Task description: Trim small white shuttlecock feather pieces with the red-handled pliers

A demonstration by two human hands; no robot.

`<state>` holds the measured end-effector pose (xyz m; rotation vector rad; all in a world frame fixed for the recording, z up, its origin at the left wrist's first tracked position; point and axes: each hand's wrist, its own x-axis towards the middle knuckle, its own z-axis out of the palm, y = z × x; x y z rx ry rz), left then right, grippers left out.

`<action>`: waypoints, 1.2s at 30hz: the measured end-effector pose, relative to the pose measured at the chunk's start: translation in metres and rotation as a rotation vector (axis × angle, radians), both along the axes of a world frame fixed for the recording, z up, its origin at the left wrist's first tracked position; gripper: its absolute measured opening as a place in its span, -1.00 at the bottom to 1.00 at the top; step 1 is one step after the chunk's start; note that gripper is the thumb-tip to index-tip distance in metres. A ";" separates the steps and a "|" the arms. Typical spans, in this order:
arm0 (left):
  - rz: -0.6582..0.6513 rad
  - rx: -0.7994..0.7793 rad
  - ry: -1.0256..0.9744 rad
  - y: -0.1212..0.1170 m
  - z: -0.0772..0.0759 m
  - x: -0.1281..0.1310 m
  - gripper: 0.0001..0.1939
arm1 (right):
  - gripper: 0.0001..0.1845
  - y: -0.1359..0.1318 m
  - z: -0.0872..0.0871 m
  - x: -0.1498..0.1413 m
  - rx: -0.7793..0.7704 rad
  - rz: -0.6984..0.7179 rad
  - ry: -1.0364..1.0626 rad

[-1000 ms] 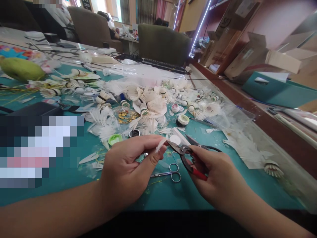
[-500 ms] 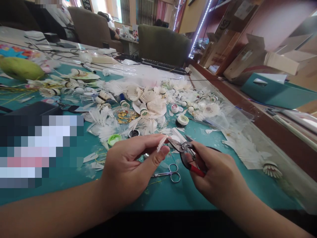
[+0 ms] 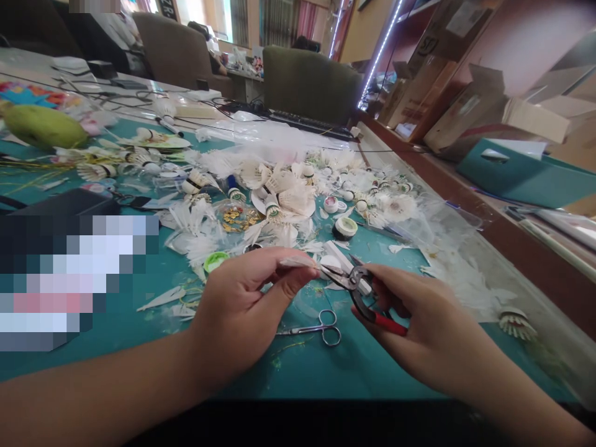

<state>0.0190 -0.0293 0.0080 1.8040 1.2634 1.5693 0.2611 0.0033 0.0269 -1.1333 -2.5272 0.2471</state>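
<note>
Between the thumb and fingers of my left hand (image 3: pixel 254 295) is pinched a small white feather piece (image 3: pixel 298 262). My right hand (image 3: pixel 414 304) is wrapped round red-handled pliers (image 3: pixel 356 279), whose jaws point left and lie at the feather's right end, close to my left fingertips. Whether the jaws touch the feather I cannot tell. Small metal scissors (image 3: pixel 321 329) lie on the green mat (image 3: pixel 279 379) beneath my hands, their blades partly hidden by my left hand. Past my left wrist, a pointed white feather (image 3: pixel 162 298) rests on the mat.
Shuttlecocks (image 3: pixel 274 205) and loose feathers spread across the mat's far half. Among them stand a green paint pot (image 3: pixel 215 261), a dark-sided jar (image 3: pixel 345 228) and gold pieces (image 3: pixel 239 217). A lone shuttlecock (image 3: pixel 516 324) lies at right. A person (image 3: pixel 109 37) sits far left.
The feather piece has turned from slanting upright to lying nearly flat in my left fingers. The pliers have shifted slightly right and their handles are spread wider.
</note>
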 end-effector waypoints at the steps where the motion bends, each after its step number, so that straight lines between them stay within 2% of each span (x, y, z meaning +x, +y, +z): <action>1: -0.013 -0.004 0.007 0.000 0.001 0.000 -0.85 | -0.57 0.001 0.000 0.001 -0.009 0.000 0.000; 7: -0.045 0.019 0.070 0.001 0.003 -0.001 -0.85 | -0.66 0.004 0.004 0.000 -0.058 0.031 0.000; 13: -0.059 0.028 0.121 0.002 0.003 -0.003 -0.84 | -0.90 0.004 0.010 -0.002 -0.138 0.091 0.025; 19: -0.061 0.026 0.142 0.003 0.002 -0.003 -0.85 | -0.88 0.004 0.012 -0.002 -0.198 0.087 0.009; 25: -0.050 0.024 0.147 0.003 0.001 -0.002 -0.84 | -0.90 0.005 0.005 -0.002 -0.171 0.075 0.001; 31: -0.014 0.026 0.149 0.002 0.000 -0.002 -0.87 | -0.73 0.004 -0.003 0.000 -0.106 0.053 0.009; 36: 0.010 0.028 0.135 0.002 -0.002 -0.002 -0.88 | -0.84 0.003 -0.005 -0.001 -0.134 0.034 0.011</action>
